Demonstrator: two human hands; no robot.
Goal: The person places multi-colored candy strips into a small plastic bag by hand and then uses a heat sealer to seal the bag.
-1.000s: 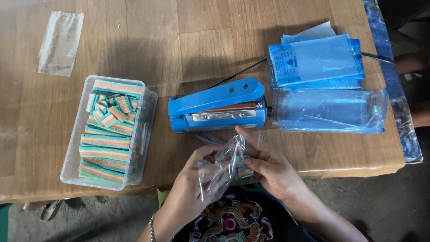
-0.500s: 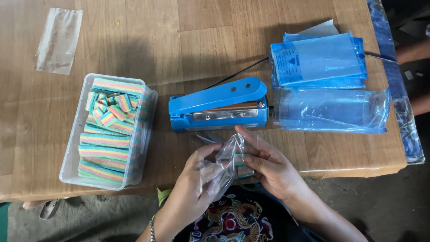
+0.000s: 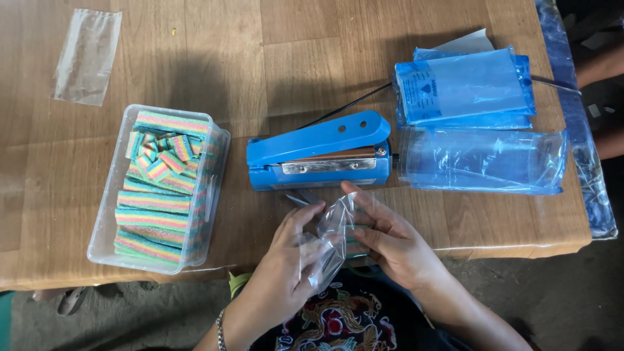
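Note:
Both of my hands hold a small clear plastic bag (image 3: 330, 242) just over the near edge of the wooden table (image 3: 273, 58). My left hand (image 3: 286, 260) grips its lower side, fingers curled. My right hand (image 3: 390, 240) pinches the upper edge. Something striped shows faintly inside the bag. A blue heat sealer (image 3: 320, 151) lies shut right behind my hands. A clear tub (image 3: 107, 214) of rainbow-striped candy strips (image 3: 156, 195) stands to the left.
Stacks of clear and blue-tinted plastic bags (image 3: 478, 123) lie at the right of the sealer. One loose clear bag (image 3: 86, 57) rests at the far left. A black cord (image 3: 344, 107) runs back from the sealer. Another person's arm (image 3: 601, 65) shows at the right edge.
My hands have shifted slightly with the bag, working its opening between the fingers. Everything on the table stays where it was.

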